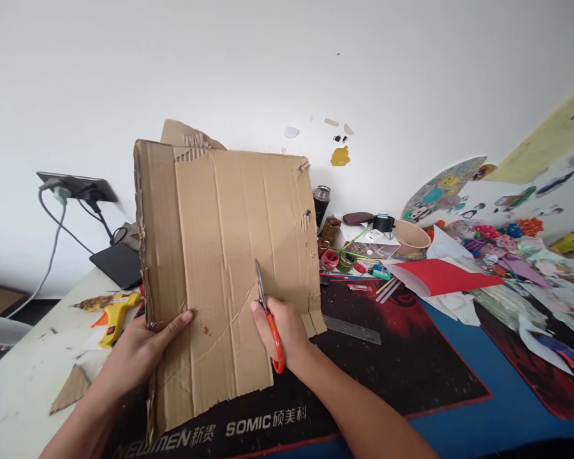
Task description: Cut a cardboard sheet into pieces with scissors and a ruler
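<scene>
A large brown cardboard sheet (239, 223) stands tilted up in front of me, creased in vertical lines and ragged along its edges. My left hand (146, 347) grips its lower left edge, the thumb lying on the front face and the other fingers hidden behind. In my right hand (284, 328) is a pair of scissors (276, 344) with orange-red handles. Their blades point up and lie at the cardboard, by the end of an uneven cut or tear that comes in from the lower right. Part of the lower blade is hidden.
A yellow glue gun (117, 319) and a cardboard scrap (71, 389) lie on the left. Behind the sheet's right side are a metal ruler (351, 329), a black thermos (321, 201) and paint jars (330, 258). Red paper (444, 277) and craft pieces crowd the right.
</scene>
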The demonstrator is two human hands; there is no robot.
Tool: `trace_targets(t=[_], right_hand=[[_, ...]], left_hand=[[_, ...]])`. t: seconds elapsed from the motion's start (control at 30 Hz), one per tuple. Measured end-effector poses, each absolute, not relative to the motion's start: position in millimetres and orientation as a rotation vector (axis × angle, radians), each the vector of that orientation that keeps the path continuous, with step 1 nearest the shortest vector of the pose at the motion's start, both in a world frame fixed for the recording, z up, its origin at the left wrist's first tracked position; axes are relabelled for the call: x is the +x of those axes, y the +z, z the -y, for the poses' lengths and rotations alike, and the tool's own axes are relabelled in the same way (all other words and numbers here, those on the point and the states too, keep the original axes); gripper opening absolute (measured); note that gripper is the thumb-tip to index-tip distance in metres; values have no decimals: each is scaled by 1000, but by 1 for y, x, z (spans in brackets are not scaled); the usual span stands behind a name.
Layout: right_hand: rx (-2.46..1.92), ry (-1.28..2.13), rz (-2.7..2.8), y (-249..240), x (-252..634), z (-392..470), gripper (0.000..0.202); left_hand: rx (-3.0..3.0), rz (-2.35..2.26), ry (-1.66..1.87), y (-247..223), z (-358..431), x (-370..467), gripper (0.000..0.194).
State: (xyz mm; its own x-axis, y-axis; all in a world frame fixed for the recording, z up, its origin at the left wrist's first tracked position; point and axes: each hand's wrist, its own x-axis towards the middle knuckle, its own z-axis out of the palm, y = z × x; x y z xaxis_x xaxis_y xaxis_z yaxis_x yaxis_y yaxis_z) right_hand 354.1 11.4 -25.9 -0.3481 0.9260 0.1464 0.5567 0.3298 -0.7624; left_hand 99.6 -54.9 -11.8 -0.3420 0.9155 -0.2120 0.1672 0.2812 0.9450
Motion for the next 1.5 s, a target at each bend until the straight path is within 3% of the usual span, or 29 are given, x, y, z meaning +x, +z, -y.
trace_targets(t=[0.57, 1.03, 1.5], right_hand=[[-1228, 814, 1904, -49, 352, -10, 41], [-1162, 1049, 1980, -14, 372, -17, 53], [-1226, 685, 2020, -10, 360, -28, 54]], left_hand=[[924, -1776, 1150, -19, 54, 101, 60], [1170, -1700, 1108, -3, 59, 102, 64], [1190, -1696, 1187, 6, 55, 115, 64]])
